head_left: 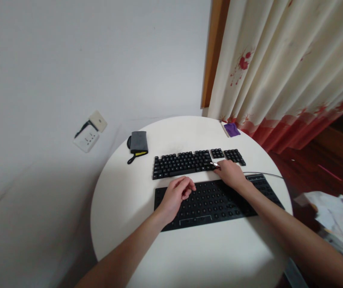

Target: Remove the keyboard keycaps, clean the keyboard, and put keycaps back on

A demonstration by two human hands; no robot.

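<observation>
A black keyboard base [207, 200] with its keycaps off lies across the round white table, showing rows of bare switches. Just beyond it, loose black keycaps [183, 162] are laid out in keyboard order. My left hand [177, 194] hovers over or rests on the left part of the base, fingers curled in; whether they hold anything is hidden. At the right end of the main keycap block, my right hand [229, 172] is closed around a small shiny metal tool [215, 164], its tip by the keycaps. The tool's exact kind cannot be made out.
On the white table [123, 208], a dark grey pouch [139, 141] with a loop sits at the back left. A purple cloth [231, 129] lies near the back right edge. A thin cable [264, 173] runs off the right side. Papers [336, 220] are piled at right.
</observation>
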